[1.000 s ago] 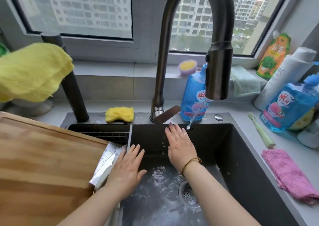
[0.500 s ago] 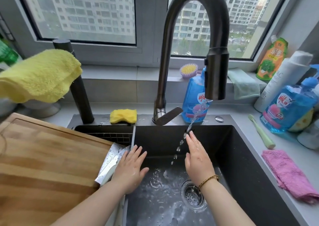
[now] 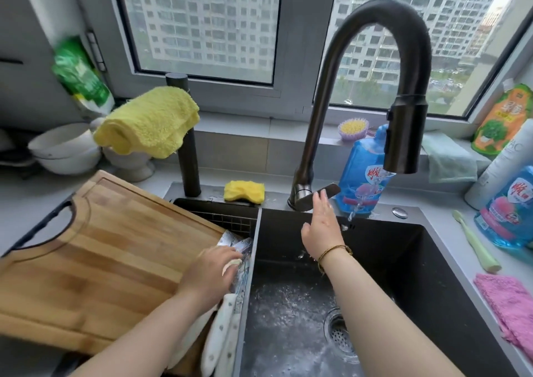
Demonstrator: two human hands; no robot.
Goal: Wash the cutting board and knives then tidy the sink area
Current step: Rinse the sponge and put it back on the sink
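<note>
A wide window (image 3: 202, 25) fills the far wall, with tower blocks outside, and a pale sill (image 3: 253, 128) runs below it. The grey counter (image 3: 450, 200) wraps a black sink (image 3: 418, 261) whose wet floor holds a round drain (image 3: 340, 336) at the near right.

The wooden board (image 3: 101, 247) lies flat at the left, over the sink's left edge, its handle cut-out to the far left. A dark arched faucet (image 3: 383, 10) rises behind the sink, and a thin broken stream falls from its head. A yellow cloth (image 3: 150, 120) hangs on a dark post (image 3: 189, 169) at the far left of the sink, with white bowls (image 3: 63, 149) and a green bag (image 3: 80, 74) further left.

At the right sit a pink cloth (image 3: 510, 304), a blue pouch (image 3: 510, 203), a white bottle (image 3: 501, 163) and an orange pouch (image 3: 501, 117). A blue bottle (image 3: 360, 175) stands behind the faucet head. A yellow sponge (image 3: 244, 191) lies on the sink's far rim.

The right hand (image 3: 321, 226) is flat, its fingers straight and its fingertips on the faucet's lever (image 3: 331, 189). The left hand (image 3: 210, 275) curls down over the knives (image 3: 236, 244), gripping a pale handle. They lie between the board and the sink's divider, blades pointing far, white riveted handles near.
</note>
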